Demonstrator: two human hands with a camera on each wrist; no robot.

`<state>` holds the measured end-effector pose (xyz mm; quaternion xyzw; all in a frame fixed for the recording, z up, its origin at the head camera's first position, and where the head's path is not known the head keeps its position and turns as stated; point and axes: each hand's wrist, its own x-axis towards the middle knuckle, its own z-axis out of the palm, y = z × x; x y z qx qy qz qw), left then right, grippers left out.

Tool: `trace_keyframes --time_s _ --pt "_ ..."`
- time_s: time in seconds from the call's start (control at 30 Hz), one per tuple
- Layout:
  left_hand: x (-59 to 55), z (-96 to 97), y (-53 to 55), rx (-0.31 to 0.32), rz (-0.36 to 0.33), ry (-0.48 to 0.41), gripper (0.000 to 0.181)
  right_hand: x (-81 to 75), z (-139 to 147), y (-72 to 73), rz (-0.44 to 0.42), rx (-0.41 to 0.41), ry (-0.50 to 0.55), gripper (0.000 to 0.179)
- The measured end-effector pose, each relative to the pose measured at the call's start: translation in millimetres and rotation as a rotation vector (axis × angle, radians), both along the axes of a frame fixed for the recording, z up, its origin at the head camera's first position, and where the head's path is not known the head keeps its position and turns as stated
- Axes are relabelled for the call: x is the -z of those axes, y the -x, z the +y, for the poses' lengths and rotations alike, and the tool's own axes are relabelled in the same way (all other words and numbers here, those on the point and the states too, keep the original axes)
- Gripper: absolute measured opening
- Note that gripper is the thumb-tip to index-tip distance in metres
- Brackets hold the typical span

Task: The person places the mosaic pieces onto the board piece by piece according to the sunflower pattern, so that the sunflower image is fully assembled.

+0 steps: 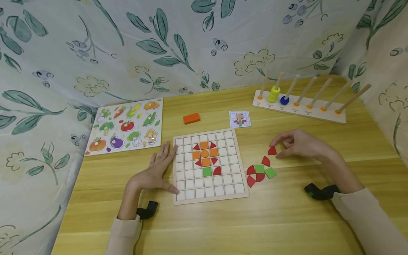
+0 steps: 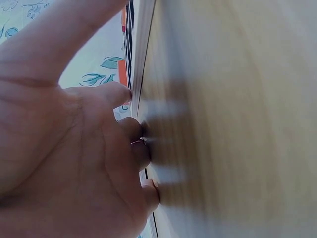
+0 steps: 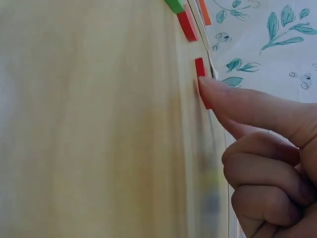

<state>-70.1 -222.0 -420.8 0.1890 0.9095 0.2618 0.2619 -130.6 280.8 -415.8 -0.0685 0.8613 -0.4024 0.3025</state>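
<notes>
A wooden grid board [image 1: 220, 190] holds a pattern of orange, red and green pieces, with an orange disc [image 1: 205, 153] at the centre. Along the board's left edge rests my left hand [image 1: 153, 175], fingers spread and thumb near the lower left corner. In the left wrist view, its fingertips meet the board's side. To the right of the board, my right hand [image 1: 301, 143] pinches a red quarter-circle piece [image 3: 201, 84] between thumb and index finger, close over the table. Its other fingers are curled in. Several loose red quarter-circles [image 1: 251, 181] and green squares [image 1: 270, 173] lie beside the board.
Behind the board are an orange block [image 1: 191, 118] and a small pattern card [image 1: 240, 119]. A vegetable puzzle board [image 1: 109, 124] lies at the back left. The peg stand [image 1: 331, 116] at the back right carries yellow and blue rings. A patterned curtain [image 1: 197, 46] hangs behind the table.
</notes>
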Motion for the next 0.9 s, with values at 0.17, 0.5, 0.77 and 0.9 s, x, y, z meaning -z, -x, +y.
trace_keyframes --time_s 0.17,0.5,0.77,0.9 --pt "-0.7 0.4 0.5 -0.002 0.002 0.003 0.146 -2.9 4.2 -0.8 0.004 -0.002 -0.006 0.041" --pt "-0.8 0.9 0.1 -0.002 0.000 0.003 0.146 -2.7 1.4 -1.1 -0.010 -0.065 -0.023 0.033" --pt "-1.0 1.1 -0.5 -0.003 0.003 0.003 0.146 4.3 -6.4 -2.4 0.006 -0.131 0.050 0.036" --pt "-1.2 0.6 -1.4 -0.002 0.006 -0.006 0.145 6.8 -10.8 -2.4 0.001 -0.128 0.045 0.034"
